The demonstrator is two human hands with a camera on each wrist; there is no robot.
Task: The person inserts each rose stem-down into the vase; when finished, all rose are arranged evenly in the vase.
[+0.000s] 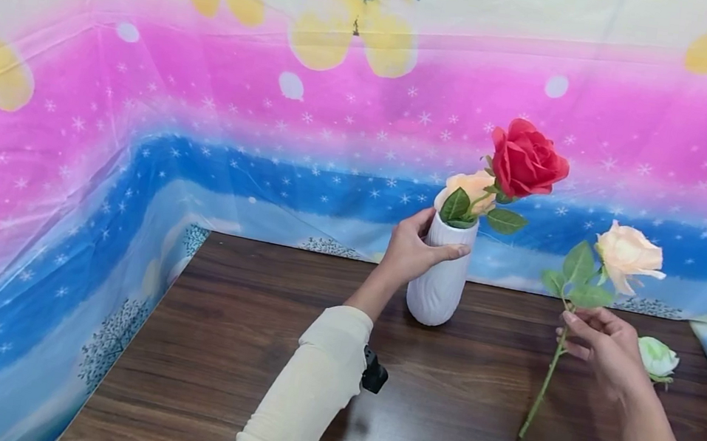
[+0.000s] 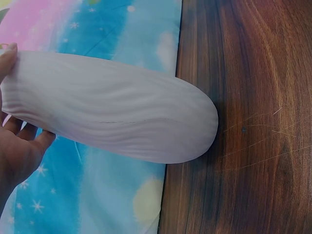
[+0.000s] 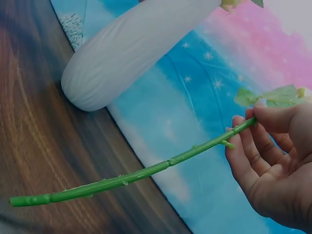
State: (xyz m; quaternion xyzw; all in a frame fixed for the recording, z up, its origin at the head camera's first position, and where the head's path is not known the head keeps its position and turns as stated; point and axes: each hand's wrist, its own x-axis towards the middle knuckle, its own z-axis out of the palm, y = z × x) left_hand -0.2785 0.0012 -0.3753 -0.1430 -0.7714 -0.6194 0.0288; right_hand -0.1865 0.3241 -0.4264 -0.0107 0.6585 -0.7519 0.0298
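Observation:
A white ribbed vase (image 1: 439, 284) stands near the back edge of the table, with a red rose (image 1: 527, 160) and a peach rose (image 1: 470, 190) in it. My left hand (image 1: 415, 249) grips the vase near its neck, thumb across the front. To the right, my right hand (image 1: 605, 347) pinches the green stem (image 3: 146, 171) of a cream-peach rose (image 1: 630, 257) between thumb and fingers. That rose is held upright, apart from the vase, its bare stem end pointing down. In the left wrist view the vase (image 2: 112, 107) fills the middle, with its base by the wood.
A pale green-white flower (image 1: 657, 359) lies on the dark wooden table (image 1: 245, 333) behind my right hand, partly hidden by it. A pink and blue patterned cloth (image 1: 339, 122) hangs behind and to the left of the table.

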